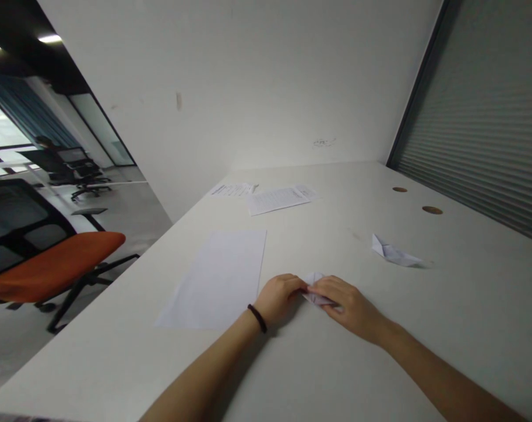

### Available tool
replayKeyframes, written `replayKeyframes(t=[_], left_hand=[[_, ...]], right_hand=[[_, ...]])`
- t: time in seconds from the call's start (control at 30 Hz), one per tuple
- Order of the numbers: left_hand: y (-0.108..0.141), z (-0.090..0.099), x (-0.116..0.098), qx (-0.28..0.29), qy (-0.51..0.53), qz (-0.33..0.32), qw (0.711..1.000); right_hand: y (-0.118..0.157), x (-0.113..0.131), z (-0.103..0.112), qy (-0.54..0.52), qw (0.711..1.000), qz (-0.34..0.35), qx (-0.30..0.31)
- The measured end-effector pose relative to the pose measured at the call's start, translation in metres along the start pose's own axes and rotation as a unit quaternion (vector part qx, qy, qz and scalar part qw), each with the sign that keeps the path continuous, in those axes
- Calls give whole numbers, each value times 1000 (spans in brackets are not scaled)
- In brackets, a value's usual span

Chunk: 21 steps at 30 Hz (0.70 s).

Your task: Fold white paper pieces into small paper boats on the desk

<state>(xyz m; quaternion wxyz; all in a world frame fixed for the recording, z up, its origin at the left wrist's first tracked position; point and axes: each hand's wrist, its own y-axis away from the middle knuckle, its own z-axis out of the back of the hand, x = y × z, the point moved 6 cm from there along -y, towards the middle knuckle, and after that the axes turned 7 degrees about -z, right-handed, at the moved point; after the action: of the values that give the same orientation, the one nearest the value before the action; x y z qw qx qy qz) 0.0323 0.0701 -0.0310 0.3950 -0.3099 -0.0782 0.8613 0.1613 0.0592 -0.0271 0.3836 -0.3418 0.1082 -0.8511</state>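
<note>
A: Legible text, entry one?
B: None readable. The printed sheet (280,200) on the desk (336,234) bears rows of dark type, too small to make out.
A: And the paper (233,190) to its left?
B: Also lined with print; characters unresolved.
A: Far right end of the printed sheet?
B: More fine print, perhaps on a second page; the view is too poor to be sure.
A: Wall (266,88)?
B: A small dark scribble (324,142), low down above the desk. Possibly handwriting; logged as unreadable.
</note>
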Motion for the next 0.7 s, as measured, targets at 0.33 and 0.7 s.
replayKeyframes(t=[0.33,0.7], left_hand=[[0,-3,12,-50,7,129,990],[7,-3,14,-64,30,141,988]], right_hand=[[1,-47,1,-87,957,-277,-25],[1,-47,-1,-42,976,-210,-36]])
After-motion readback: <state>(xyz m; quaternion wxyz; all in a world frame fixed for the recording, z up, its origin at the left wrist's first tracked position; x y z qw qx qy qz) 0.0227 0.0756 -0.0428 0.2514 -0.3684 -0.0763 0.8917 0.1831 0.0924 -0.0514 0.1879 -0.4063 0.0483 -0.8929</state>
